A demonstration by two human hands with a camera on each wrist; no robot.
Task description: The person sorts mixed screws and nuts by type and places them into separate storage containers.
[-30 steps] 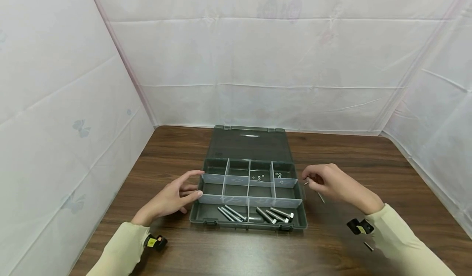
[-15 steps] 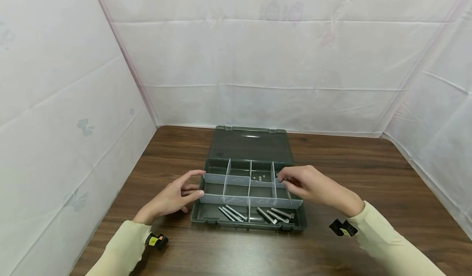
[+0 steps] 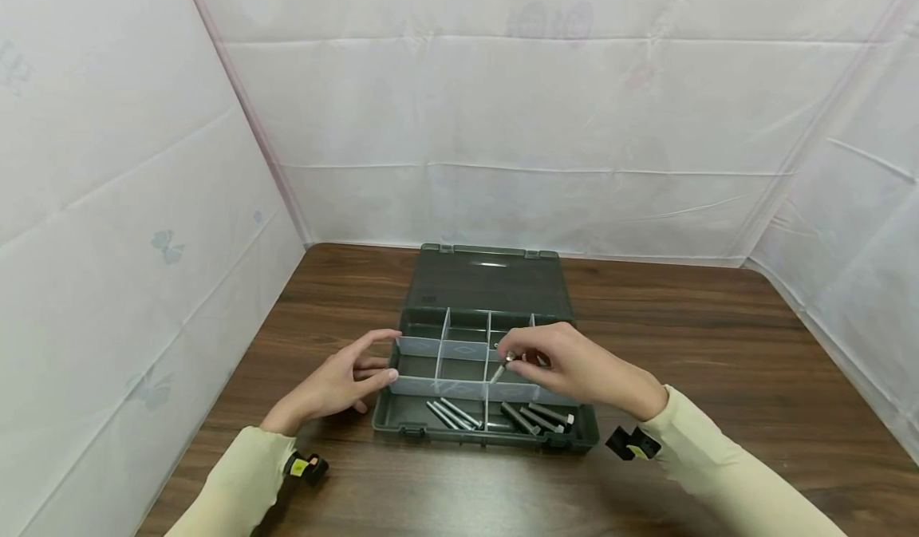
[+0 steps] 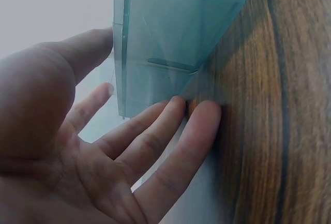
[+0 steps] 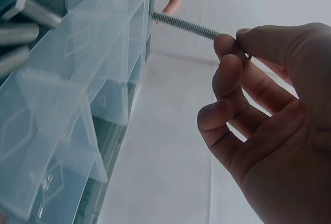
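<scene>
A dark green compartment box [image 3: 402, 425] lies open on the brown table, its lid [image 3: 490, 280] folded back. My right hand [image 3: 567, 365] hovers over the box's middle and pinches a thin threaded screw [image 3: 498, 369] [image 5: 183, 26] between thumb and forefinger, its tip pointing down-left into the middle row. My left hand [image 3: 337, 381] rests with straight fingers [image 4: 160, 131] against the box's left wall [image 4: 155, 43]. Several large bolts [image 3: 452, 415] lie in the front compartments, with more bolts [image 3: 542, 417] to the right.
Clear dividers [image 3: 459, 351] split the box into small cells; tiny nuts in the rear cells are partly hidden by my right hand. White sheeting [image 3: 502, 122] walls the table on three sides. Bare wood [image 3: 718, 337] stretches right of the box.
My right hand has moved left from the table beside the box to over its middle, carrying the thin screw. The left hand has stayed against the box's left side.
</scene>
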